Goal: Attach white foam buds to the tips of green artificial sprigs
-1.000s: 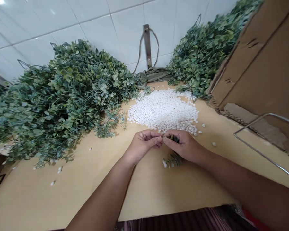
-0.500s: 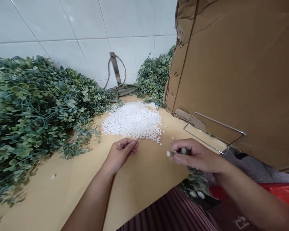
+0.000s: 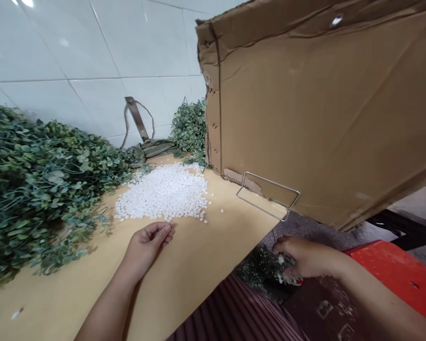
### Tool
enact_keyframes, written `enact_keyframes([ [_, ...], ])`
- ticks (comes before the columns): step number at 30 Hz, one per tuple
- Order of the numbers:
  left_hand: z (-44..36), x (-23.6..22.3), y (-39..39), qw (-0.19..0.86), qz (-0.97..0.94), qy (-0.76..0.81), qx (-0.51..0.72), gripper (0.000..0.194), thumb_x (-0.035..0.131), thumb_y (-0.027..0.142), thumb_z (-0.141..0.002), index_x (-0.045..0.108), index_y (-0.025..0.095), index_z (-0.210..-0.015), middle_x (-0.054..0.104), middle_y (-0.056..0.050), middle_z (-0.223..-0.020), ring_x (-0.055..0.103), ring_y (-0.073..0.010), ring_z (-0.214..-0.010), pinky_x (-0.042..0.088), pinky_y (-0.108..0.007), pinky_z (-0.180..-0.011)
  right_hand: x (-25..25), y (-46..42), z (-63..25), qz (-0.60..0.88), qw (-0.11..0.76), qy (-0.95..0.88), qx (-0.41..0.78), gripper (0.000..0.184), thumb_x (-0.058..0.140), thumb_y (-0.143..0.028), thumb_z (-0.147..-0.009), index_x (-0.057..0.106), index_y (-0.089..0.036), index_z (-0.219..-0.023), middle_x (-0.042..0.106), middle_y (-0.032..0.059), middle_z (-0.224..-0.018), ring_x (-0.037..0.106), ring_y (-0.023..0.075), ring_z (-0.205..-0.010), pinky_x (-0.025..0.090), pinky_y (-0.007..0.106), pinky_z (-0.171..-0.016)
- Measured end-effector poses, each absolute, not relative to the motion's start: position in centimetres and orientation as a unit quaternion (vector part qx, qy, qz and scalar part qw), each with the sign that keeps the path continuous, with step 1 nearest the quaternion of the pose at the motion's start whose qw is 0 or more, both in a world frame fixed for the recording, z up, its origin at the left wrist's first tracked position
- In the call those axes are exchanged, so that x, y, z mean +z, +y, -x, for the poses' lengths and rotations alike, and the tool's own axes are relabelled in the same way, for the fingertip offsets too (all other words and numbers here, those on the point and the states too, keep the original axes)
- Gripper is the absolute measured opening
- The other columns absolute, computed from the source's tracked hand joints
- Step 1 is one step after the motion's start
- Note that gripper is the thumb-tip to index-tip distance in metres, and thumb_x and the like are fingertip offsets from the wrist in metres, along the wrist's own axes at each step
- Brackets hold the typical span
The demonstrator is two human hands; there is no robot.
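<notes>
My left hand (image 3: pixel 151 246) rests on the tan tabletop (image 3: pixel 195 255) at the near edge of a heap of small white pellets (image 3: pixel 163 192). Its thumb and fingers are pinched together, and whatever is between them is too small to name. Low on the right, my right hand (image 3: pixel 301 258) reaches past the table edge, over green sprigs with white tips (image 3: pixel 257 265). Thumb and fingers there look spread apart, with whitish-green bits showing between them; these are blurred.
Artificial leafy greenery (image 3: pixel 53 184) is piled along the left, with another bunch (image 3: pixel 190 128) at the back. A large cardboard sheet (image 3: pixel 305 113) stands at right behind a wire frame (image 3: pixel 270 199). A red plastic surface (image 3: pixel 394 279) lies beyond my right arm.
My right hand has moved from above the table, where it held a short green piece with a white tip, down past the edge to the sprigs. The view has turned right; my left hand stays pinched.
</notes>
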State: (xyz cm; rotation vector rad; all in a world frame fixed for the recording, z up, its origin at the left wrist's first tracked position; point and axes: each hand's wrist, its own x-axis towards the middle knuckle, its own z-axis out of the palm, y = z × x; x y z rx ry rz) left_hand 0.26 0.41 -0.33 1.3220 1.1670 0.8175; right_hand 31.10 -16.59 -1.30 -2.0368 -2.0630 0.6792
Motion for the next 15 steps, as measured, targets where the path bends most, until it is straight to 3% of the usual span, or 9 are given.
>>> enact_keyframes([
  [3,-0.2,-0.5,0.5,0.552,-0.574,0.498,0.344,0.047,0.076,0.053,-0.045,0.07,0.015,-0.072,0.065,-0.004,-0.063,0.056,-0.0141,-0.059,0.046,-0.025,-0.057,-0.7,-17.2,-31.3,0.696,0.005,-0.678,0.235,0.038,0.073,-0.019,-0.058,0.069,-0.016,-0.096,0.066,0.0112,-0.09,0.061,0.0263,-0.086,0.047,0.033,-0.073],
  [9,-0.5,-0.4,0.5,0.557,-0.558,0.513,0.339,0.048,0.079,0.052,-0.04,0.071,0.016,-0.07,0.066,-0.004,-0.063,0.056,-0.0139,-0.06,0.047,-0.025,-0.057,2.7,-16.2,-28.8,0.626,0.133,-0.724,0.257,0.015,0.057,-0.022,-0.08,0.064,-0.016,-0.092,0.065,0.0066,-0.09,0.059,0.0181,-0.083,0.045,0.027,-0.074],
  [15,-0.5,-0.3,0.4,0.562,-0.556,0.511,0.337,0.044,0.079,0.051,-0.04,0.069,0.017,-0.066,0.064,-0.002,-0.06,0.054,-0.0127,-0.059,0.044,-0.022,-0.056,2.5,-12.0,-25.9,0.626,0.168,-0.743,0.167,0.006,0.058,-0.016,-0.077,0.062,-0.015,-0.082,0.061,0.0061,-0.081,0.054,0.0162,-0.072,0.04,0.025,-0.064],
])
